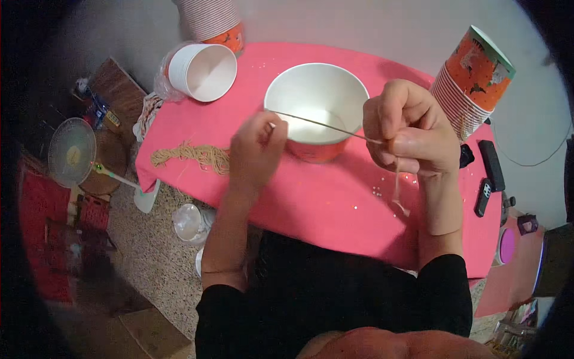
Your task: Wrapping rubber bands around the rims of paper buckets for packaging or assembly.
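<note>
We stretch 1 string (326, 125) taut above 1 paper bowl (317, 96).
Our left hand (257, 149) and right hand (409, 131) each pinch an end; 1 string bundle (191, 157) lies left of the bowl.

The striped cup stack (212, 21) is cut off by the top edge; dark left clutter (72, 251) blurs.

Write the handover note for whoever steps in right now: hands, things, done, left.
Left hand pinches one end of a thin string; right hand grips the other, pulled taut over the open paper bowl, loose tail hanging below.
String bundle lies on the pink table, left.
Cup stacks stand at right and rear.
Done: one string drawn out.
Left: the bundle.
</note>
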The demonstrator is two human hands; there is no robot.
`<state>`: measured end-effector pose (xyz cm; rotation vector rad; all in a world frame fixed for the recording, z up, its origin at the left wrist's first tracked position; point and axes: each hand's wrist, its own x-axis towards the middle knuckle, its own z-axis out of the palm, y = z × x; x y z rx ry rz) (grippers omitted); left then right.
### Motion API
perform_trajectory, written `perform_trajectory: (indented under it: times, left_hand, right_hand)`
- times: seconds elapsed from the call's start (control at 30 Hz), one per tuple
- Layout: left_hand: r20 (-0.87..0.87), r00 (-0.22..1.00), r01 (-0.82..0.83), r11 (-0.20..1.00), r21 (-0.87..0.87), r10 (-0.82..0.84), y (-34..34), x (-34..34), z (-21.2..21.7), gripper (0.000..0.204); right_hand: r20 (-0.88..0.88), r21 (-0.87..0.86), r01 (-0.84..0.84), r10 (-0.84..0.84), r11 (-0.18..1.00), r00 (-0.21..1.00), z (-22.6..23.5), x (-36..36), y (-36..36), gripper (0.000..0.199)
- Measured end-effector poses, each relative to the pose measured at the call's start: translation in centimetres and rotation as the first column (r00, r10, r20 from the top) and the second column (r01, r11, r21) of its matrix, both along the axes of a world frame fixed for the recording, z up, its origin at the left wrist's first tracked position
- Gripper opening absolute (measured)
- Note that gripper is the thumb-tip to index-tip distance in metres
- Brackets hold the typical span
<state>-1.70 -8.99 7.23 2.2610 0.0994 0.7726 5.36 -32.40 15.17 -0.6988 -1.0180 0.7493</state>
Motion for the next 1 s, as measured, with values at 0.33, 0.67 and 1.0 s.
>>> perform_trajectory:
  times: [0.33, 0.67, 1.0]
  left_hand:
    - [0.19, 0.981, -0.011, 0.996, -0.091, 0.029, 3.7, 2.7, 2.4, 0.02]
    - [0.281, 0.764, 0.562, 0.384, -0.733, -0.581, -6.3, -4.7, 3.8, 0.022]
    - [0.209, 0.915, 0.392, 0.635, -0.666, -0.345, -3.5, -5.1, 0.6, 0.011]
  right_hand:
    - [-0.018, 0.053, 0.064, -0.063, 0.997, 0.998, 0.9, -0.2, -0.8, 0.011]
    - [0.204, 0.005, 0.333, -0.327, 0.943, 0.923, -0.4, -0.5, 1.2, 0.009]
    - [0.166, 0.082, 0.463, -0.47, 0.883, 0.867, -0.3, 1.5, 1.2, 0.009]
